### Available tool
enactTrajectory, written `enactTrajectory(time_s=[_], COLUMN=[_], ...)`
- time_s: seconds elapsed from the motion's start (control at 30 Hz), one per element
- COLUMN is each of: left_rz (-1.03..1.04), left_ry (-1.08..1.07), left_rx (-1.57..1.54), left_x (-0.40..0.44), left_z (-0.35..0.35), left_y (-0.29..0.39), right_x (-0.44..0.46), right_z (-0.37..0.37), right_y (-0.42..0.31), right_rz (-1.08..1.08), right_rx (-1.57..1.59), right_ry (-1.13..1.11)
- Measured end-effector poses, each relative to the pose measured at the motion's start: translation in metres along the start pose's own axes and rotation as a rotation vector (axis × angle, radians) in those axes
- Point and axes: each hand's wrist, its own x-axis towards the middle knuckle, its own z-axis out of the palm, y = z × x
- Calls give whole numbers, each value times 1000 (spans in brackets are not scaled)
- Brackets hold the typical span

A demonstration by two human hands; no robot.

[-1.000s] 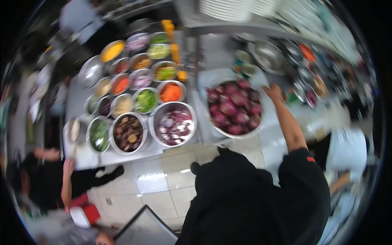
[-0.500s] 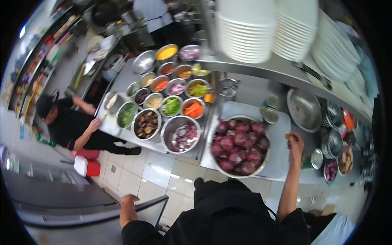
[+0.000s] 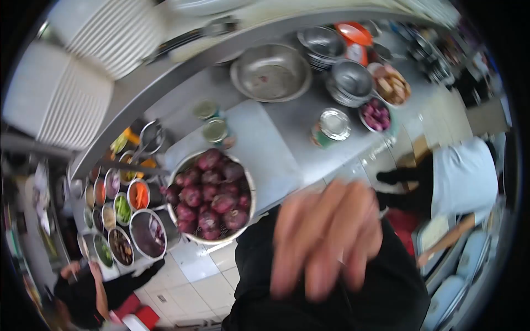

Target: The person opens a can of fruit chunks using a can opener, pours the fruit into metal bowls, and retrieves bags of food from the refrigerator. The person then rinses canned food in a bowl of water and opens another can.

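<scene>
A hand, apparently my right hand (image 3: 328, 237), is raised close to the camera in front of my dark top. It is smeared by motion, its fingers point down the picture, and anything in it cannot be made out. My left hand cannot be told apart anywhere. To the left of the blur, a large bowl (image 3: 251, 190) heaped with whole red onions (image 3: 210, 193) rests on a pale cutting board (image 3: 265, 149). Two cans (image 3: 215, 130) stand behind the onions.
Bowls of cut vegetables (image 3: 139, 194) stand at the lower left, where a co-worker in black (image 3: 83, 295) is. A wide metal bowl (image 3: 270, 74), a lidded can (image 3: 334, 124) and stacked bowls (image 3: 351, 80) line the counter. Another person in a light top (image 3: 462, 179) is at the right.
The view has swung right, so the onions sit further left. My right hand has left the board's right edge, and a blurred hand is before my chest. My left hand has dropped from sight.
</scene>
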Motion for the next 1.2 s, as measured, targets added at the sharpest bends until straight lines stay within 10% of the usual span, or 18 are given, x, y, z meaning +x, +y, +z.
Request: enactTrajectory(time_s=[0.1, 0.2, 0.53, 0.8, 0.93, 1.2], left_rz=[-40, -98, -21, 262, 310, 477], left_ry=[-40, -155, -294, 30, 558, 603], left_rx=[-108, -138, -295, -242, -213, -337], left_x=[-22, -23, 27, 104, 98, 106], left_z=[24, 58, 109, -7, -98, -234], left_y=[-34, -86, -143, -170, -146, -63], right_x=[-24, -93, -124, 24, 56, 129], right_z=[-75, -186, -226, 84, 186, 303], right_y=[-16, -3, 13, 116, 188, 329], right_rz=[471, 1049, 841, 547, 527, 330], right_rx=[-1303, -2180, -2276, -1634, -1309, -1115], right_ry=[536, 525, 556, -19, -318, -635])
